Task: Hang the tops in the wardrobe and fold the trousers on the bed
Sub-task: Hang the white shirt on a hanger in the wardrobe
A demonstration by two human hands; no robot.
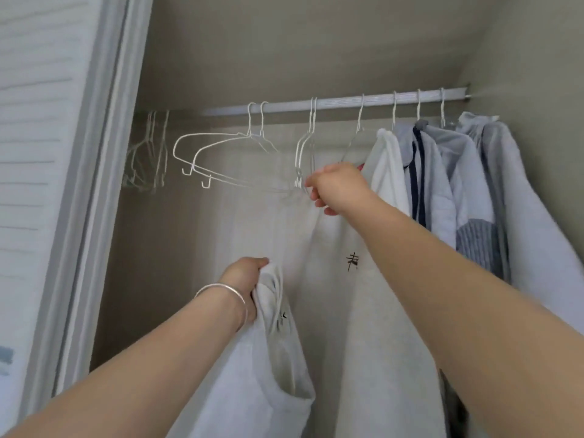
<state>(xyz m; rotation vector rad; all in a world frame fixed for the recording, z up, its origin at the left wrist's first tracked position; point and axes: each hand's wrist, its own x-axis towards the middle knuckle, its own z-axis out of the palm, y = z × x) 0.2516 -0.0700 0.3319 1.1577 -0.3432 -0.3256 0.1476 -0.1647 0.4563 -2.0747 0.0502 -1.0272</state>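
Hanging was the step in hand: the right hand (336, 188) pinched the lower end of an empty white wire hanger (303, 153) on the wardrobe rail (341, 103), while the left hand (246, 286) gripped a bunched white top (268, 358) below. Next, I'd judge, that hanger needed lifting off and threading into the top's neck.

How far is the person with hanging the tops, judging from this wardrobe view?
Several tops already hang at the right end of the rail. In hand: the left hand grips a white top, and the right hand pinches an empty white hanger on the rail. Left: getting this top onto a hanger. The bed and trousers are out of view.
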